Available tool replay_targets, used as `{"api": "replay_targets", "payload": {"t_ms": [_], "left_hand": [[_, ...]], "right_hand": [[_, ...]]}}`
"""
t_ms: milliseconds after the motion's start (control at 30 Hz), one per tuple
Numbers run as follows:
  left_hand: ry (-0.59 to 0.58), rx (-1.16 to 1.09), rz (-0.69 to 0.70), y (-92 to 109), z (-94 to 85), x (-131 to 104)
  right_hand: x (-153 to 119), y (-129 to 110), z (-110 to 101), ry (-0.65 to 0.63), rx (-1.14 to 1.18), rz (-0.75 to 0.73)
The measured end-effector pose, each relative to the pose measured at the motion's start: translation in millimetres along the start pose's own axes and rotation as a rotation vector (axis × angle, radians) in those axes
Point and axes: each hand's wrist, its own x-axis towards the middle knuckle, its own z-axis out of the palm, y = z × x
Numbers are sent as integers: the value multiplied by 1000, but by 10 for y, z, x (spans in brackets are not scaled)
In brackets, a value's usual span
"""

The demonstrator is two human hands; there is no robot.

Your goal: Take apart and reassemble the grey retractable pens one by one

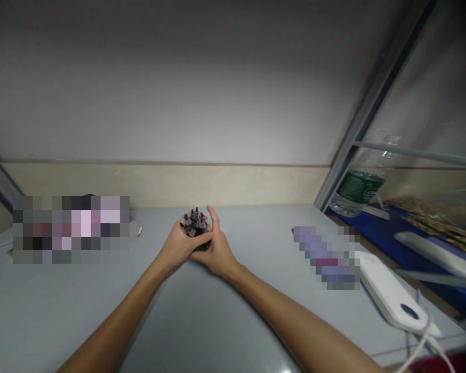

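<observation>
Near the middle of the grey table [171, 331], a bundle of dark, thin pieces with black tips [195, 223] stands upright between my two hands. My left hand [180, 242] is wrapped round its left and near side, with the thumb pointing right across the front. On the right, my right hand [216, 249] touches the bundle's lower right side, its index finger raised and apart from the bundle. The two hands meet in front of the bundle. Its lower part is mostly hidden by my fingers.
Blurred-out items [72, 228] lie at the back left, beside a white cable [140, 228]. At the right are a pixelated purple object [322, 254] and a white device [392, 292] with a cable. A bottle with a green label [359, 186] stands beyond the metal frame [341, 145].
</observation>
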Motion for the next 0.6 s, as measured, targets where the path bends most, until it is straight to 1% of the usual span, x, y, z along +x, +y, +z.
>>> {"api": "replay_targets", "payload": {"t_ms": [133, 200, 267, 300, 433, 533, 600], "left_hand": [[94, 163, 120, 51, 26, -10], [122, 207, 180, 85, 36, -21], [119, 218, 214, 119, 47, -36], [113, 221, 225, 135, 53, -43], [95, 221, 225, 167, 60, -67], [98, 189, 225, 161, 48, -70], [101, 164, 240, 152, 41, -67]], "right_hand": [[7, 92, 30, 42, 174, 46], [21, 125, 52, 9, 190, 99], [32, 117, 83, -50, 199, 123], [35, 99, 101, -68, 218, 120], [40, 30, 157, -55, 295, 132], [41, 45, 164, -94, 311, 173], [42, 60, 159, -90, 310, 176]]}}
